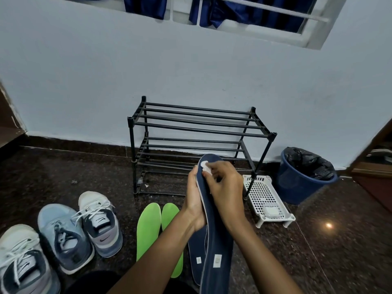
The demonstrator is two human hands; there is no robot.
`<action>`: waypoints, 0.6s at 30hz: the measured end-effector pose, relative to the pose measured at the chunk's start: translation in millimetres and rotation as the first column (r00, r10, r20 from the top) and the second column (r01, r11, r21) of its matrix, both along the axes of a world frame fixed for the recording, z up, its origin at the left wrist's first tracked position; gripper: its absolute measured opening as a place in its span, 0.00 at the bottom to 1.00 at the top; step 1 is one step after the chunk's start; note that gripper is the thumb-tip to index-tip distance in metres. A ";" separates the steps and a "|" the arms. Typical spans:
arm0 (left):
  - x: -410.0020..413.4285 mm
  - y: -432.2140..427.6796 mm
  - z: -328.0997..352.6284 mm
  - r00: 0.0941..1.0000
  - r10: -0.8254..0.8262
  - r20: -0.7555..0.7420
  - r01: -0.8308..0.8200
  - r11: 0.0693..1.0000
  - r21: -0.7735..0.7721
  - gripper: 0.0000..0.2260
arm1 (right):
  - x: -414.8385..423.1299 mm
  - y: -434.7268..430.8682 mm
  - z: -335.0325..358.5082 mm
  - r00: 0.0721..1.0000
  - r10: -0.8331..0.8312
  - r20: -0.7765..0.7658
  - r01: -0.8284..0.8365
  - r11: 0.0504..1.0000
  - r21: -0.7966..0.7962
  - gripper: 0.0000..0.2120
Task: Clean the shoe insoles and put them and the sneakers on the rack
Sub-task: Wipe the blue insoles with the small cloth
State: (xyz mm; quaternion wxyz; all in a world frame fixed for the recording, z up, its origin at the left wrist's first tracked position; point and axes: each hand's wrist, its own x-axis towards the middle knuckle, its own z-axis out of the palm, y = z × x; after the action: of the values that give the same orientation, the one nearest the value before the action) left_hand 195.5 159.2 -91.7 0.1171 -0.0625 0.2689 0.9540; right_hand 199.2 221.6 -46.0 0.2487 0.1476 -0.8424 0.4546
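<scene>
Left hand: my left hand (194,200) is curled round the left edge of a long navy-blue fabric insole (218,245) and holds it toe-end up in the lower middle of the frame.
Right hand: my right hand (224,185) pinches a small white wad of wipe or cloth (205,167) and presses it against the toe end of that insole.
Step in hand: I judge this to be the wiping of the navy insole. I cannot tell how much of its length is already clean.
Second navy insole: a matching navy-blue insole (196,249) lies on the dark speckled stone floor (84,166), just under the held one and partly hidden by it.
Green insoles: two bright green foam insoles (148,228) lie side by side on the floor left of my hands. My left forearm crosses the right-hand one. I cannot tell whether they are cleaned.
Sneakers: three show at lower left, all on the floor: a light blue mesh one (63,236), a white-and-grey laced one (99,223) and a white one (21,259) at the frame's edge.
Rack: the black tube-framed shoe rack (197,124) stands against the pale wall at centre, with nothing on its bars.
Nearby: a white perforated plastic tray (263,194) sits at the rack's right front leg, and a blue plastic bin with a black liner (297,183) is further right.
Progress: early, in my judgement. Nothing is racked yet, so all four insoles and the sneakers remain to be placed.
</scene>
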 end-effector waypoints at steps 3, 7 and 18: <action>-2.1 -1.3 -2.0 1.000 -0.005 0.020 0.005 1.000 -0.007 0.42 | 9.8 -0.4 -7.1 0.995 0.086 0.042 -0.085 0.996 -0.015 0.06; -4.4 1.1 -4.7 0.999 -0.005 0.054 0.006 1.000 -0.009 0.41 | 6.3 4.7 -8.1 0.992 0.087 0.086 -0.087 0.996 -0.002 0.07; 2.7 1.7 3.9 0.999 -0.017 -0.031 0.019 0.999 0.048 0.27 | -1.0 0.6 4.0 0.999 0.016 0.048 -0.021 0.996 0.090 0.07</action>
State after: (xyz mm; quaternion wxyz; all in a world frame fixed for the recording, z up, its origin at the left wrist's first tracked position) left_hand 198.2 160.8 -87.9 0.1231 -0.0428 0.2483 0.9599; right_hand 198.2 222.2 -42.0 0.2177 0.1558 -0.8664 0.4215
